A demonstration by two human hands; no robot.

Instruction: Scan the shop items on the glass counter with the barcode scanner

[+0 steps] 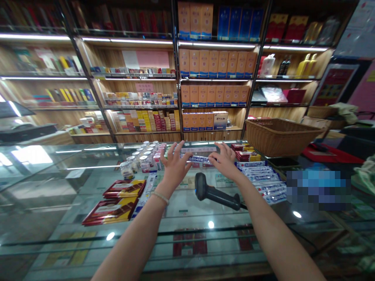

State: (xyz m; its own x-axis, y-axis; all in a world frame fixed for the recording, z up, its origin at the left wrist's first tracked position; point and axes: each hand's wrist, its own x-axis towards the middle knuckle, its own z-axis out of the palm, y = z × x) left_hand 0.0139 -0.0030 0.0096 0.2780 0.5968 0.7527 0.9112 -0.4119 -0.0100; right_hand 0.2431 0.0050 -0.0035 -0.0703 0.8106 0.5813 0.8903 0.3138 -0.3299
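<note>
One blue and white stick pack (pixel 199 159) is between the two hands, at the far side of the glass bench (pixel 190 203). One black scanner (pixel 216 195) lies nearer, between the arms. On the left are two piles of chocolate packs (pixel 109 210), and a bunch of little jars (pixel 143 160), too crowded to count. On the right is a row of more blue and white packs (pixel 258 175), also hard to count, and one big brown basket (pixel 278 136). The top shelf has three orange boxes (pixel 195 21) and four blue boxes (pixel 240 23).

The left hand (pixel 174 168) has its fingers spread wide, with its thumb at the pack's left end. The right hand (pixel 225 162) is partly open, with its fingertips at the right end. I cannot tell if either hand is pinching it.
</note>
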